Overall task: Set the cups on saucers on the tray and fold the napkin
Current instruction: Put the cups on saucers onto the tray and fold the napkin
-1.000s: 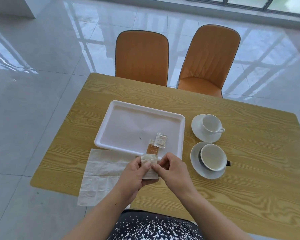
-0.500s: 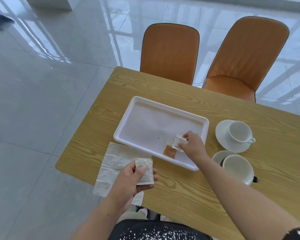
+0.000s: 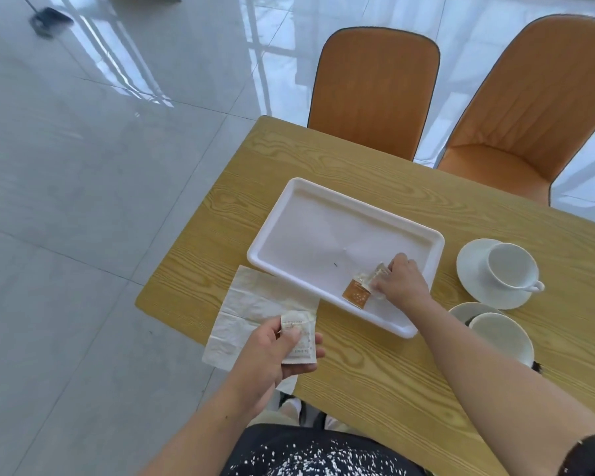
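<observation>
A white tray (image 3: 303, 204) lies on the wooden table (image 3: 375, 383). Inside it, near the right front corner, my right hand (image 3: 401, 281) pinches a clear packet (image 3: 375, 273) beside an orange-brown packet (image 3: 356, 292). My left hand (image 3: 275, 352) holds a white sachet (image 3: 301, 336) above the table's front edge. An unfolded white napkin (image 3: 255, 304) lies left of the tray's front, hanging over the table edge. Right of the tray, a white cup (image 3: 509, 266) stands on a saucer (image 3: 471, 269). Nearer me, a second cup (image 3: 498, 334) sits on its saucer (image 3: 461, 309), partly hidden by my right arm.
Two orange chairs (image 3: 375, 87) (image 3: 529, 108) stand at the table's far side. Glossy tiled floor spreads to the left, with a dark object (image 3: 50, 17) at the far top left. The table's left edge runs close to the napkin.
My hands have parted: the right one reached into the tray and took hold of the clear packet, while the left kept the white sachet. The view has shifted left and closer.
</observation>
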`<state>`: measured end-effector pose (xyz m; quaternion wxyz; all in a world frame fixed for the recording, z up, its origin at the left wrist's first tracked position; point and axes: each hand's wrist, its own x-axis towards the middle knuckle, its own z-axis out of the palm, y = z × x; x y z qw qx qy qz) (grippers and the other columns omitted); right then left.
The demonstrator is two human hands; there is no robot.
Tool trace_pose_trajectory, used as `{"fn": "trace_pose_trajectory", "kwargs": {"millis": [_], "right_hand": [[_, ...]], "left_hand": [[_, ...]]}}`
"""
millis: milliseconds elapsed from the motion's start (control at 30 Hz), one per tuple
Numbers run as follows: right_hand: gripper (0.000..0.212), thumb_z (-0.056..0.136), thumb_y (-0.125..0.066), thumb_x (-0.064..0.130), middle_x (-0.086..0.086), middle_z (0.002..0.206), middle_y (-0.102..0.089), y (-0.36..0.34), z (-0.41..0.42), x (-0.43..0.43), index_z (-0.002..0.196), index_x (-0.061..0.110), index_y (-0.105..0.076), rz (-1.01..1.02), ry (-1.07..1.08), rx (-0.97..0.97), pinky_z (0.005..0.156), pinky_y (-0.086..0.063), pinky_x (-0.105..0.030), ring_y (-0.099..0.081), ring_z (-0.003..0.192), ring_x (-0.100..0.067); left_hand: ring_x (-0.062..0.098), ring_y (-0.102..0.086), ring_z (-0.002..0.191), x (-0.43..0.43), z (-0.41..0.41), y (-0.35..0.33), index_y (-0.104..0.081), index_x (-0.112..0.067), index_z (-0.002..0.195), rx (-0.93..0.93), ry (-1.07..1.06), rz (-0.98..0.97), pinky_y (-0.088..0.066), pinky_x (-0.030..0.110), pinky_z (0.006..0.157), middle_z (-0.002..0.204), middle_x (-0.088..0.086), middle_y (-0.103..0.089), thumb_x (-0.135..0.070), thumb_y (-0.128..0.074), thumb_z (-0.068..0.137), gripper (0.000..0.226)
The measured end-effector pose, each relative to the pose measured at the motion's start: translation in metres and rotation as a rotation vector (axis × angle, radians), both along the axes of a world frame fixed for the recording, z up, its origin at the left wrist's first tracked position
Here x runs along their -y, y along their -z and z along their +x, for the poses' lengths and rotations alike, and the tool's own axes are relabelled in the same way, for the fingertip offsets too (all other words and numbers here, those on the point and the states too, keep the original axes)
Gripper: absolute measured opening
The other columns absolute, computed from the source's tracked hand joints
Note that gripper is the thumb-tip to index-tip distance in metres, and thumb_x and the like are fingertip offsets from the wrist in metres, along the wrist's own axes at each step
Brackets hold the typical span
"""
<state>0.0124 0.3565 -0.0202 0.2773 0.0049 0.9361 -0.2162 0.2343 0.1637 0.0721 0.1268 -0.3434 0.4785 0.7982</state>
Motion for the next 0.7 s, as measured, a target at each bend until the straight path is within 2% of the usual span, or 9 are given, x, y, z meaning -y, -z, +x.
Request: {"fn": "trace_pose_trajectory", "kwargs": {"millis": [100, 200, 300, 467, 567, 700], "right_hand": [[0.012, 0.090, -0.062, 0.012, -0.004, 0.084, -0.057, -0.006, 0.006, -0.005, 0.091, 0.013, -0.050, -0.124, 0.025, -0.041, 0.059, -0.039, -0.032, -0.054, 0.078, -0.024], [0.011, 0.091, -0.065, 0.014, -0.002, 0.078, -0.059, -0.024, 0.016, -0.008, 0.085, 0.013, -0.056, -0.240, 0.028, -0.055, 0.060, -0.043, -0.030, -0.053, 0.072, -0.020], [0.009, 0.091, -0.068, 0.010, -0.008, 0.076, -0.065, -0.049, 0.029, -0.009, 0.085, 0.009, -0.061, -0.462, 0.165, 0.018, 0.061, -0.052, -0.034, -0.058, 0.064, -0.020], [0.011, 0.089, -0.073, 0.008, -0.004, 0.065, -0.064, -0.104, 0.058, -0.012, 0.083, 0.008, -0.064, -0.754, 0.264, 0.058, 0.055, -0.052, -0.025, -0.058, 0.055, -0.014], [0.010, 0.090, -0.073, 0.008, 0.000, 0.061, -0.064, -0.131, 0.080, -0.012, 0.084, 0.005, -0.065, -0.849, 0.280, 0.078, 0.055, -0.052, -0.024, -0.057, 0.054, -0.014], [0.011, 0.092, -0.071, 0.007, -0.004, 0.064, -0.062, -0.148, 0.106, -0.007, 0.085, 0.001, -0.066, -0.870, 0.232, 0.099, 0.053, -0.049, -0.024, -0.055, 0.054, -0.013]], "left_hand": [[0.038, -0.074, 0.099, -0.004, -0.007, -0.002, -0.060, -0.006, 0.123, -0.004, -0.001, 0.045, -0.063, 0.036, 0.070, 0.107, 0.022, -0.075, -0.011, -0.048, 0.105, 0.023], [0.038, -0.074, 0.098, -0.008, -0.013, -0.005, -0.061, -0.005, 0.122, -0.015, 0.017, 0.064, -0.063, 0.034, 0.068, 0.107, 0.022, -0.075, -0.010, -0.048, 0.104, 0.022], [0.038, -0.074, 0.099, -0.012, -0.019, -0.008, -0.060, -0.005, 0.124, -0.022, 0.042, 0.093, -0.063, 0.036, 0.070, 0.108, 0.023, -0.075, -0.010, -0.050, 0.104, 0.024], [0.040, -0.074, 0.097, -0.017, -0.032, -0.013, -0.060, -0.003, 0.124, -0.018, 0.069, 0.139, -0.063, 0.038, 0.069, 0.107, 0.026, -0.074, -0.009, -0.048, 0.104, 0.025], [0.040, -0.073, 0.096, -0.025, -0.041, -0.016, -0.060, 0.001, 0.124, -0.022, 0.117, 0.160, -0.063, 0.039, 0.070, 0.107, 0.028, -0.073, -0.015, -0.045, 0.105, 0.029], [0.038, -0.073, 0.095, -0.036, -0.049, -0.020, -0.064, 0.001, 0.122, -0.040, 0.185, 0.190, -0.062, 0.042, 0.074, 0.108, 0.027, -0.073, -0.032, -0.041, 0.106, 0.043]]}}
